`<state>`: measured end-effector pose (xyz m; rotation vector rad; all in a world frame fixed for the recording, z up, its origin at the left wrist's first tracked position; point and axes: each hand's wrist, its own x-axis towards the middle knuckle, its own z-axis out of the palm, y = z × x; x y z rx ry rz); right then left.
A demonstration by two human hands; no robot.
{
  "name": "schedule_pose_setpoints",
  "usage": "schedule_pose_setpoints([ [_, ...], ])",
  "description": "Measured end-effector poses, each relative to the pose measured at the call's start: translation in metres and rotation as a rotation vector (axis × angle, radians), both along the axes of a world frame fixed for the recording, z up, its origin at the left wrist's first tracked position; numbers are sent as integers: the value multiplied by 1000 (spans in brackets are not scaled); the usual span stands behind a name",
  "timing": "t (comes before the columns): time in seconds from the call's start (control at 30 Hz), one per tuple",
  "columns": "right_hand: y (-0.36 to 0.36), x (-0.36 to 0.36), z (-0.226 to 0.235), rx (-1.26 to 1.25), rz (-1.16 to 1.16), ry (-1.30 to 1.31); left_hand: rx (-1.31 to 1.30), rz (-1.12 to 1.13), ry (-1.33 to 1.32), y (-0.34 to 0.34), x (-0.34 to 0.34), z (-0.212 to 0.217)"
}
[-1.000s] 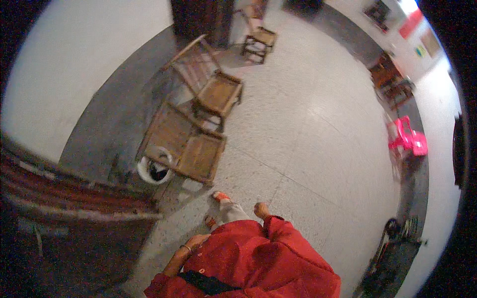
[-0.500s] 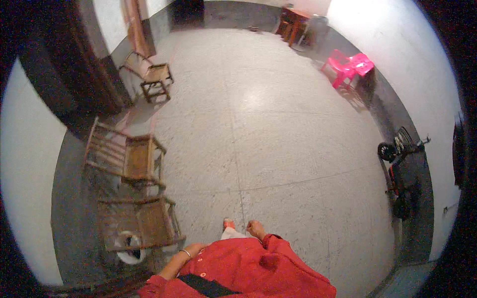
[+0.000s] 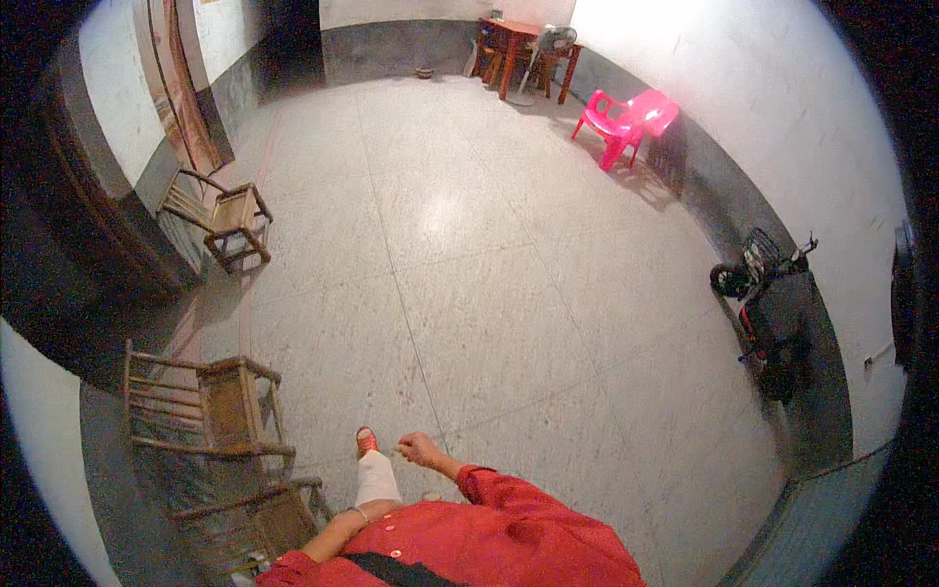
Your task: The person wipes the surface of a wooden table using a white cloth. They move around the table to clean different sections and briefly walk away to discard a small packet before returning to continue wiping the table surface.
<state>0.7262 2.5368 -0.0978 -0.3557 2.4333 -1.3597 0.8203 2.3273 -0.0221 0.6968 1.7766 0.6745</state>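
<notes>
My right hand (image 3: 421, 450) is out in front of my red shirt (image 3: 489, 538), above the floor. Its fingers are curled in, and whatever may be inside them is too small to make out. At the front of the shirt lies my left hand (image 3: 380, 509), a bracelet at its wrist; its fingers are hidden. One leg in white trousers (image 3: 377, 477) is stretched forward, with an orange-red shoe (image 3: 366, 440) on the foot. Left of that leg stand a bamboo chair (image 3: 230, 411) and, nearer, a second chair (image 3: 279, 519).
A smaller bamboo chair (image 3: 235, 210) stands farther up on the left. Along the right wall are a pink plastic chair (image 3: 611, 125) and a dark scooter (image 3: 778, 318). At the back are a wooden table (image 3: 509, 29) and a standing fan (image 3: 556, 41). Pale floor (image 3: 489, 323) spans the middle.
The chairs and scooter now appear lower and farther left, and the pink chair farther left. My right hand has moved left in view; more of the white trouser leg shows.
</notes>
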Motion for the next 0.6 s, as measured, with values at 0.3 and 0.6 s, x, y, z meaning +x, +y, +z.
schedule_pose_setpoints([
  [0.3,63,-116,-72,519,-69,-128,226,-97,27,-46,-209,-31],
  [0.6,132,-176,-53,700,-390,-441,-105,-181,-87,-83,-400,3],
])
